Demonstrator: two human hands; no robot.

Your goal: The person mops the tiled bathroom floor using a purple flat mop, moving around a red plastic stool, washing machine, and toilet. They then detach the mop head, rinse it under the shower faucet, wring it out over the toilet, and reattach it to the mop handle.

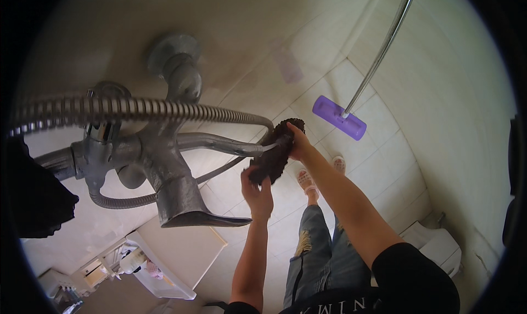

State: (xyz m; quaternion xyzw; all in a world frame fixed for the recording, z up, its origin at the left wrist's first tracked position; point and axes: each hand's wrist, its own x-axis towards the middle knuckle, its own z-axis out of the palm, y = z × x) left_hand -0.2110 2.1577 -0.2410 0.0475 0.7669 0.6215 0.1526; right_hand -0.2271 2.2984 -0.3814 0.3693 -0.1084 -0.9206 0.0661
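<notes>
A dark brown cloth (276,154) is wrapped over the end of the long metal spout (219,144) of a wall tap. My left hand (256,192) grips the cloth's lower end from below. My right hand (299,142) pinches its upper end, just right of the spout tip. The tap body (164,166) with its flat lever handle (200,218) fills the left middle. A ribbed metal shower hose (137,109) arcs over it and curves down behind the cloth.
A purple flat mop head (339,117) on a metal pole (381,51) rests on the pale tiled floor. A white cabinet or basin edge (181,253) with small bottles sits lower left. A white toilet (436,248) stands lower right. My legs in torn jeans and sandals are below.
</notes>
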